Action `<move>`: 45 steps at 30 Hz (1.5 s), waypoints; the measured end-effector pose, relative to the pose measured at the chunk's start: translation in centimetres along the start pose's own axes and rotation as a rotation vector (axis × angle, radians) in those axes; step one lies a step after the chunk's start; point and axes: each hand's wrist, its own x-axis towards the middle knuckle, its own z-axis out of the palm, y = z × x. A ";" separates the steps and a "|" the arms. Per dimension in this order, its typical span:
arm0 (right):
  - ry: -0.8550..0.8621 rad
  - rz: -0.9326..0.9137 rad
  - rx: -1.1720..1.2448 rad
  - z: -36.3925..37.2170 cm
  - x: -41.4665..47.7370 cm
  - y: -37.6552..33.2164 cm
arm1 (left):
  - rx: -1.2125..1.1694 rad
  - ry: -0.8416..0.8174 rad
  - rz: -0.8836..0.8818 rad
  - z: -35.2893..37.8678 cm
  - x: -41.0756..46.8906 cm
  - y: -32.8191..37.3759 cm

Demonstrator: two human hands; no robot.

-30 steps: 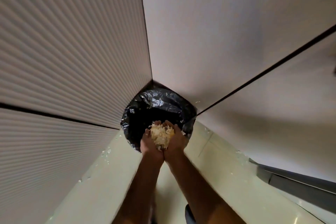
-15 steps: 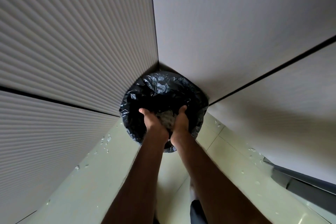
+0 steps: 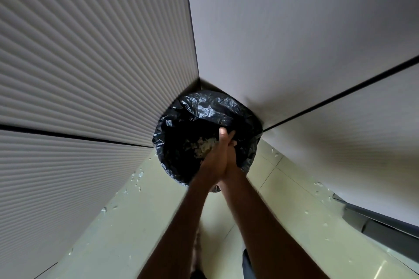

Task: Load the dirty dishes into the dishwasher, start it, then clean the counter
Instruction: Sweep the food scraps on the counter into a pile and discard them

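A bin lined with a black plastic bag (image 3: 204, 108) stands in the corner where two cabinet fronts meet. Pale yellow food scraps (image 3: 204, 146) lie inside the bag. My left hand (image 3: 213, 158) and my right hand (image 3: 231, 156) are pressed palm to palm over the bin's near right side, fingers straight and pointing into the bag. Neither hand holds anything. No dishes, dishwasher controls or counter are in view.
Ribbed cabinet fronts (image 3: 79, 75) fill the left, and smooth grey-white panels (image 3: 294, 52) the right. The pale tiled floor (image 3: 136, 210) around the bin carries water drops and small bits. A dark grey panel edge (image 3: 385, 229) juts in at the lower right.
My cupped hands carried the food scraps over the bin and dropped them in. They have since come together palm to palm, and the scraps now lie in the bag.
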 end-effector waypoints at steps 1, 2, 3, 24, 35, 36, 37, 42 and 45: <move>-0.030 0.031 0.036 0.1 0.0 -0.1 | 0.076 -0.011 0.000 -0.8 1.0 -0.9; -0.066 0.053 0.056 0.3 -0.7 -0.5 | 0.138 0.024 -0.029 -1.7 1.7 -1.4; -0.086 0.052 0.115 0.2 -0.6 -0.7 | 0.196 0.075 -0.038 -2.4 1.7 -1.3; -0.048 0.034 0.279 4.3 -11.4 -6.3 | -0.118 0.229 -0.026 -1.2 -11.7 6.7; -0.187 -0.227 0.634 13.7 -33.4 -15.2 | -1.116 0.119 0.309 -0.1 -28.0 26.0; -0.199 -0.254 0.648 14.3 -35.5 -16.1 | -1.116 0.088 0.327 0.3 -29.5 27.4; -0.227 -0.276 0.661 14.7 -37.6 -16.9 | -1.114 0.057 0.344 0.7 -31.0 29.0; -0.356 -0.376 0.681 15.8 -47.5 -20.4 | -1.098 -0.069 0.412 2.9 -39.8 36.0; -0.382 -0.432 0.663 16.4 -52.3 -22.1 | -1.060 -0.131 0.429 3.7 -43.5 38.9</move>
